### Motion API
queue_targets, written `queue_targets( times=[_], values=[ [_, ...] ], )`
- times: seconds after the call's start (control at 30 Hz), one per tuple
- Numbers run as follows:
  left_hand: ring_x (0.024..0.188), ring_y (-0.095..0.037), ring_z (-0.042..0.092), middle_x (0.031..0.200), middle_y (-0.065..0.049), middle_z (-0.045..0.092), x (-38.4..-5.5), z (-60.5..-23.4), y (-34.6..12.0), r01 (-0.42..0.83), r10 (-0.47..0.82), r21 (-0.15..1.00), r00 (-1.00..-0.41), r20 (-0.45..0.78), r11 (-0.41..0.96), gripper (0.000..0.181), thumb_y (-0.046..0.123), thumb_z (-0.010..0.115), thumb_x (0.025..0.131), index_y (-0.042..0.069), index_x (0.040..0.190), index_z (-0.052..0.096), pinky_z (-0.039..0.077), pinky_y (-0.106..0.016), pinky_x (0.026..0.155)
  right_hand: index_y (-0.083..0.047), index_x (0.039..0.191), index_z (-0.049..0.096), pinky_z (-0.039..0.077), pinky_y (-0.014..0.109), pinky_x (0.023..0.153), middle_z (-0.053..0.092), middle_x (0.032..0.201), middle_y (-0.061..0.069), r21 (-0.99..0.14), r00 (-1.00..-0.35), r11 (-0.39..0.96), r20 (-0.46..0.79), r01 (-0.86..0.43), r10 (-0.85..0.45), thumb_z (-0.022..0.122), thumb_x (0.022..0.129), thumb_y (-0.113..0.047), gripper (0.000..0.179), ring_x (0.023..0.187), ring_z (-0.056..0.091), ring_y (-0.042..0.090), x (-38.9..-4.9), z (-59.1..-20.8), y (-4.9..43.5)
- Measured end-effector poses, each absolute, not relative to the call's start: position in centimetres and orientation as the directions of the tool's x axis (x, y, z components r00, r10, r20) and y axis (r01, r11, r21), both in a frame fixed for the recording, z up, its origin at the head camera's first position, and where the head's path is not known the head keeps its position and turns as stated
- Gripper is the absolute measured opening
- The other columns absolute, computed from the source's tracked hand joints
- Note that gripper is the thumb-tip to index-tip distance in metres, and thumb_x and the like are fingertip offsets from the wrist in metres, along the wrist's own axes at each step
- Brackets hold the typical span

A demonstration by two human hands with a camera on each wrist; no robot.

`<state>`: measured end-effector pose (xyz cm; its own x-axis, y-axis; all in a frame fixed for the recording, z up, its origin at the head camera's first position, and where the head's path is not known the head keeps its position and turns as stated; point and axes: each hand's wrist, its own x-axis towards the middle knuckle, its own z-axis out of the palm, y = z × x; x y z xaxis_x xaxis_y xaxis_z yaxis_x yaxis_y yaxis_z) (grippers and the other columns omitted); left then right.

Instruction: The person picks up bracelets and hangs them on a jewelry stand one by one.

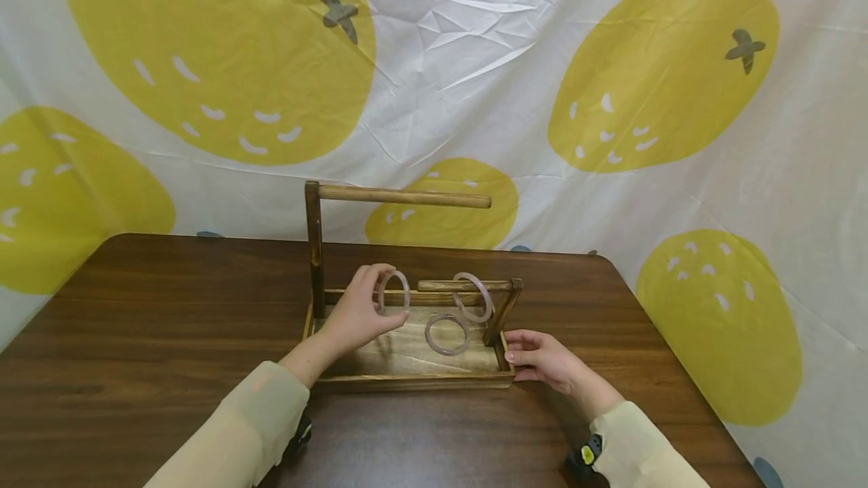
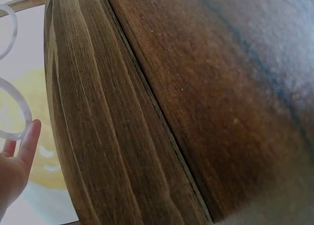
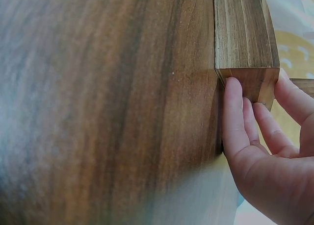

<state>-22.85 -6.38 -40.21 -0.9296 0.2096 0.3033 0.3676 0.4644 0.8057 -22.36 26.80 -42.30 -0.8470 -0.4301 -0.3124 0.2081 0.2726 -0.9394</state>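
My left hand [image 1: 362, 311] pinches a pale, see-through bangle [image 1: 408, 294] between thumb and fingers, upright over a wooden tray stand [image 1: 420, 379]. A second bangle [image 1: 486, 297] hangs around the stand's short lower bar [image 1: 441, 286]. Inside the tray, below that bar, is a third bangle [image 1: 447, 353]. My right hand [image 1: 545, 360] holds the tray's right end, thumb at the rim and fingers against the outer face; the right wrist view shows these fingertips [image 3: 232, 83] at the end wall. The left wrist view catches the held bangle [image 2: 25, 110] at its left edge.
A taller post [image 1: 315, 247] at the stand's left carries a long upper bar [image 1: 407, 196] with nothing hanging on it. The stand rests on a dark wooden table [image 1: 169, 322]. Behind the table hangs a white cloth [image 1: 468, 96] with yellow fruit prints.
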Motion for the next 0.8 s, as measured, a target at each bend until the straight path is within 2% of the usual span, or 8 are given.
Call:
queue_targets(
  times=[0.33, 0.57, 0.8],
  values=[
    [0.103, -0.029, 0.052, 0.122, -0.015, 0.045, -22.84, -39.96, -6.39, 0.373, 0.209, 0.828, -0.927, 0.311, 0.418, 0.064, 0.017, 0.075, 0.076, 0.006, 0.131, 0.042, 0.052, -0.044, 0.086, 0.016, 0.138, 0.025, 0.055, 0.028, 0.074, 0.053, 0.114, 0.011, -0.939, -0.847, 0.276, -0.312, 0.206, -0.431, 0.056, 0.093, -0.009, 0.061, 0.087, 0.060, 0.009, -22.46, -42.50, 26.88],
    [0.111, -0.031, 0.048, 0.123, -0.013, 0.044, -22.62, -39.73, -6.15, 0.376, 0.219, 0.844, -0.924, 0.313, 0.382, 0.064, 0.015, 0.075, 0.077, 0.007, 0.131, 0.042, 0.052, -0.041, 0.088, 0.015, 0.138, 0.027, 0.055, 0.030, 0.075, 0.053, 0.119, 0.016, -0.935, -0.853, 0.289, -0.316, 0.206, -0.416, 0.057, 0.092, -0.010, 0.061, 0.089, 0.060, 0.010, -22.52, -42.60, 26.90],
    [0.109, -0.029, 0.048, 0.125, -0.013, 0.045, -22.34, -39.33, -5.55, 0.411, 0.228, 0.831, -0.910, 0.347, 0.374, 0.066, 0.015, 0.076, 0.076, 0.006, 0.132, 0.042, 0.054, -0.037, 0.084, 0.016, 0.138, 0.027, 0.055, 0.030, 0.075, 0.056, 0.115, 0.011, -0.935, -0.855, 0.290, -0.315, 0.205, -0.412, 0.058, 0.091, -0.010, 0.061, 0.088, 0.061, 0.010, -22.63, -42.72, 26.96]
  ],
)
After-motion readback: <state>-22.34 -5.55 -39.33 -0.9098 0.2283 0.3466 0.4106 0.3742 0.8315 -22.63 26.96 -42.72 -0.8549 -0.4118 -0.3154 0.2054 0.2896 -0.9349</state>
